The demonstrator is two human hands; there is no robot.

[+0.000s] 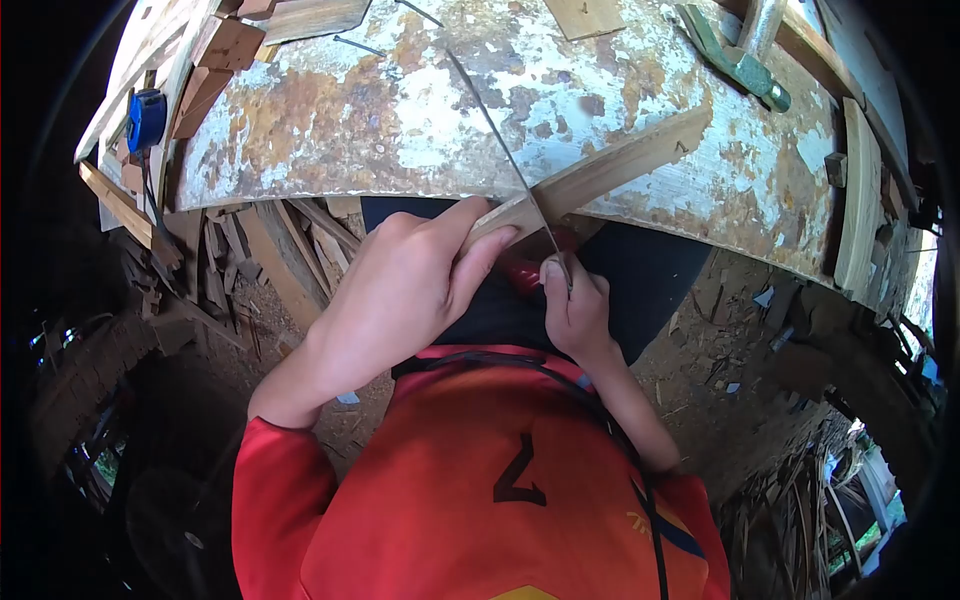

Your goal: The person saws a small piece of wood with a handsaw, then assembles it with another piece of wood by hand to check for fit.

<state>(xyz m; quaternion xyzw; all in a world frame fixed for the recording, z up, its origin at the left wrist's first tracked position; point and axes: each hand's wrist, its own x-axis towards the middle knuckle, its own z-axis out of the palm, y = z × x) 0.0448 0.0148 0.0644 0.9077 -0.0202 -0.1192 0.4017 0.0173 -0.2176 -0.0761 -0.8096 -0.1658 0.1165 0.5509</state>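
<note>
Blue tape measure (147, 120), red-orange shirt (430, 480)

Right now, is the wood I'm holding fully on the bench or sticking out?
Sticking out: your left hand grips the wood past the edge of the bench, its far end over the top.

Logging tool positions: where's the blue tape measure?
Head view, upper left: the blue tape measure is off the paint-worn bench's left edge, beside wood blocks.
</note>
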